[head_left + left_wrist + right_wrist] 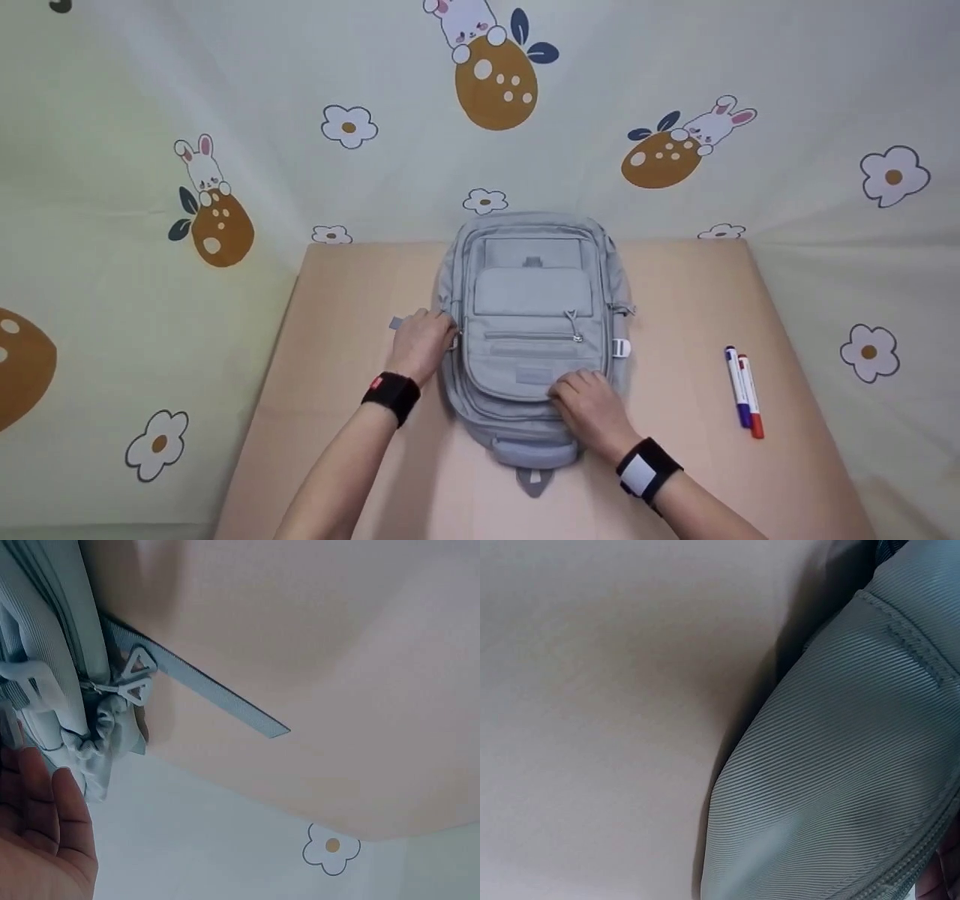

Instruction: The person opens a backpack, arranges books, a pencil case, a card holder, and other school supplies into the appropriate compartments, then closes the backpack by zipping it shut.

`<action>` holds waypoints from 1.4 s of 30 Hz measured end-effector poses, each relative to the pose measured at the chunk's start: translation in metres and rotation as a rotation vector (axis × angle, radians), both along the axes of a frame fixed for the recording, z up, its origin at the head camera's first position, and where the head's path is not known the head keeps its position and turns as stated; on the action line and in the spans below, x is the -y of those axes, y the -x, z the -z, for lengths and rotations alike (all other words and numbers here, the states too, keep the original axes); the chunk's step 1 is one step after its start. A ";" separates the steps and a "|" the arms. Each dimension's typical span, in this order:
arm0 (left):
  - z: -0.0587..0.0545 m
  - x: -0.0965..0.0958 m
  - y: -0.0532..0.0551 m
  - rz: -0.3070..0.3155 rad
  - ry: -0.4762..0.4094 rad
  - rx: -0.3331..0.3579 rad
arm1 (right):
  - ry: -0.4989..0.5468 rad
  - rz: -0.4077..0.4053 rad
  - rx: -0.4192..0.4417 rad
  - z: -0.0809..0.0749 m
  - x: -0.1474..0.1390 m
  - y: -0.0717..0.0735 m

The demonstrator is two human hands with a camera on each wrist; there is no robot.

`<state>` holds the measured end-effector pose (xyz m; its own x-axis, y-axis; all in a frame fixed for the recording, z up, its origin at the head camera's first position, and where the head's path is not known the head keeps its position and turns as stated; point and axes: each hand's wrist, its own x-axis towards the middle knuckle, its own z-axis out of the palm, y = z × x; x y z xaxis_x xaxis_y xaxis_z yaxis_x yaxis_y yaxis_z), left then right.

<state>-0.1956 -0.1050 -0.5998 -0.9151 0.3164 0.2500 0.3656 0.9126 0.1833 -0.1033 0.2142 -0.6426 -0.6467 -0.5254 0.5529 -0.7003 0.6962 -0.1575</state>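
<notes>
A light grey backpack lies front side up on the table, with a padded handle at its near end. My left hand is at its left side, fingers curled in at the seam. In the left wrist view a grey zipper pull sits right at those fingertips, with the thumb hidden. Beside it a loose webbing strap sticks out over the table. My right hand grips the lower right edge of the front pocket; the right wrist view shows mostly ribbed fabric.
Two markers, one blue and one red, lie side by side on the table to the right. A cloth printed with rabbits and flowers hangs behind and around the table.
</notes>
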 end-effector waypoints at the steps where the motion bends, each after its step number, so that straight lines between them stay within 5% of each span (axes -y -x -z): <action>1: 0.000 0.000 0.003 -0.005 -0.003 -0.017 | 0.002 -0.003 -0.003 0.000 0.001 0.000; 10: 0.004 0.002 0.016 -0.033 -0.043 -0.038 | -0.005 -0.006 0.001 -0.001 0.004 -0.001; 23: 0.004 0.001 0.009 0.023 -0.067 -0.066 | -0.001 0.008 0.027 -0.001 0.001 -0.001; 26: 0.005 0.000 0.001 0.094 -0.113 -0.137 | 0.002 0.008 0.038 -0.001 -0.001 0.000; 29: 0.004 -0.004 -0.013 0.229 -0.138 -0.186 | 0.021 -0.007 0.043 -0.002 -0.003 0.000; 35: 0.002 -0.016 -0.047 0.518 -0.046 -0.111 | 0.084 -0.031 0.076 -0.009 -0.007 0.000; 42: 0.007 -0.020 -0.054 0.605 0.024 -0.171 | 0.152 -0.042 0.038 -0.018 -0.004 0.001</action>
